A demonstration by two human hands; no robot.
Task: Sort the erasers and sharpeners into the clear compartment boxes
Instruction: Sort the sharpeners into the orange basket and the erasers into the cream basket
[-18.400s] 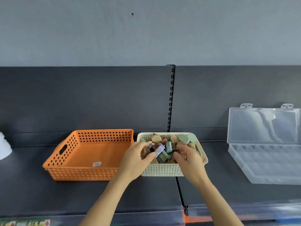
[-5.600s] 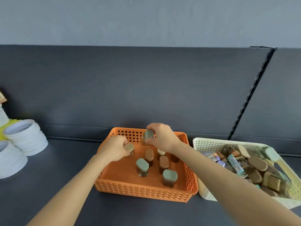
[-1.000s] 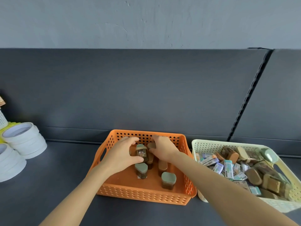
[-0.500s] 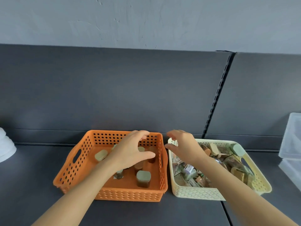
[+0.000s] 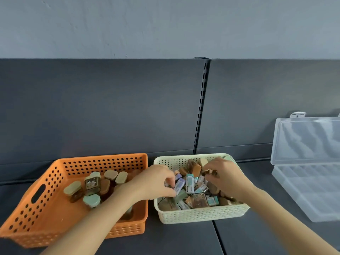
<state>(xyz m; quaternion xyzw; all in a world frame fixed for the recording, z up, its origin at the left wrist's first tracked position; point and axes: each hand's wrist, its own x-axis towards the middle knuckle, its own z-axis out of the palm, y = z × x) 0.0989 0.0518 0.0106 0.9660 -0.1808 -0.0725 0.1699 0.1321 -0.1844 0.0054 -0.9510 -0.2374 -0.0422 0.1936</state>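
A cream basket point(image 5: 202, 215) holds a mixed heap of wrapped erasers point(image 5: 189, 183) and brown and green sharpeners point(image 5: 196, 169). Both of my hands are inside it. My left hand point(image 5: 152, 183) reaches in from the left side, fingers and thumb curled round a small eraser in the heap. My right hand point(image 5: 228, 179) pinches a brown sharpener point(image 5: 208, 173) near the back of the basket. An orange basket point(image 5: 103, 162) to the left holds several upright sharpeners point(image 5: 93, 183). The clear compartment box point(image 5: 309, 192) lies at the right with its lid point(image 5: 309, 138) up.
Everything sits on a dark grey shelf point(image 5: 184, 238) with a dark back panel. A slotted upright point(image 5: 201, 107) divides the panel behind the cream basket. My left forearm crosses over the orange basket's front right corner.
My left hand has moved out of the orange basket into the cream one. My right hand has dropped into the heap and closed on a sharpener. The view has swung right, showing more of the clear box.
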